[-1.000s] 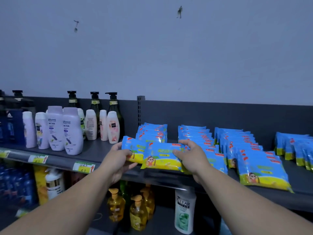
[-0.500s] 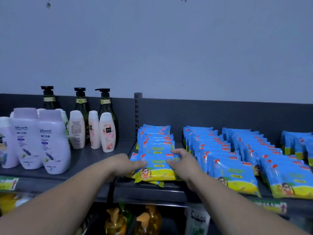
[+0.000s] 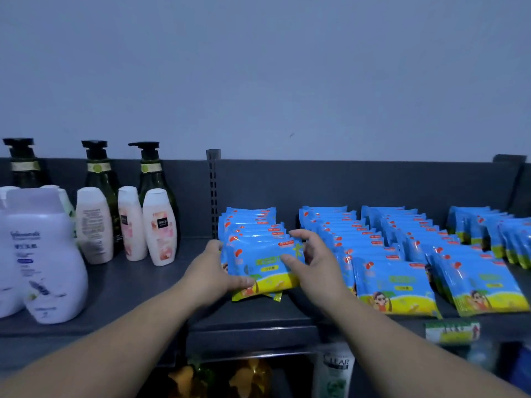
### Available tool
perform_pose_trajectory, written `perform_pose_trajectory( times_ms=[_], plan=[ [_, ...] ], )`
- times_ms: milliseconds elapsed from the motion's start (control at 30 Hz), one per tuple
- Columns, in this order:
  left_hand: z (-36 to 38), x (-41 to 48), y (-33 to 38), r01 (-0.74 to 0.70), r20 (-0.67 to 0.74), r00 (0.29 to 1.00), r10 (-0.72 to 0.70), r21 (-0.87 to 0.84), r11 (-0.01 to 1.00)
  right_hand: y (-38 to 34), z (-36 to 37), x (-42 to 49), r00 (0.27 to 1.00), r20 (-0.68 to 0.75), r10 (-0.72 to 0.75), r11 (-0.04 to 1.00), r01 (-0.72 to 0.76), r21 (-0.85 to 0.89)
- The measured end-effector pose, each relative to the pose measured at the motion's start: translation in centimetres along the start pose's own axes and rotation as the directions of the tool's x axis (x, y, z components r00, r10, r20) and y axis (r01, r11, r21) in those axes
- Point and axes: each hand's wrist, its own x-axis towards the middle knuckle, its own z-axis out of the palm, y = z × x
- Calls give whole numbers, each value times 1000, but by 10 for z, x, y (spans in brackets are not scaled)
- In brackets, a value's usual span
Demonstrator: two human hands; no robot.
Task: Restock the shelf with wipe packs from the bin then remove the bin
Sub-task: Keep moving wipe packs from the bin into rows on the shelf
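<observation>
**Both hands on one pack**

My left forearm and right forearm reach forward, bare and converging. My left hand clasps the left edge of the wipe pack, thumb hooked across its lower front. My right hand cups the right edge, thumb on the face, fingers arched over the top corner.

A plain bluish-grey wall rises in dim light behind a dark slotted upright.
</observation>
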Motion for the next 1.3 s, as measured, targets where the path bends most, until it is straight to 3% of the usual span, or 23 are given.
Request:
perform_pose_trajectory(
  times_ms=[133, 333, 467, 800, 1067, 1167, 1300],
  plan=[
    [8, 5, -2, -4, -104, 995, 5, 6, 1000, 0, 8, 8, 1000, -6, -4, 993, 3, -122],
    [7, 9, -7, -42, -114, 992, 56, 119, 992, 4, 9, 4, 997, 51, 52, 942, -32, -333],
    [7, 7, -1, -129, -60, 988, 145, 213, 968, -6, 6, 4, 995, 81, 54, 913, -16, -408],
    [14, 7, -2, -175, 12, 983, 182, 343, 923, -17, 6, 2, 980, 145, 133, 859, -40, -511],
    [19, 0, 13, -208, -54, 953, 297, 597, 775, -22, 0, -6, 993, 116, -31, 757, 99, -645],
    [31, -5, 33, -236, -49, 941, 336, 616, 752, -34, -21, -13, 987, 107, -120, 695, 161, -700],
    [64, -16, 76, -339, -18, 898, 440, 611, 716, -44, -77, -30, 984, 24, -176, 630, 131, -765]
  ],
)
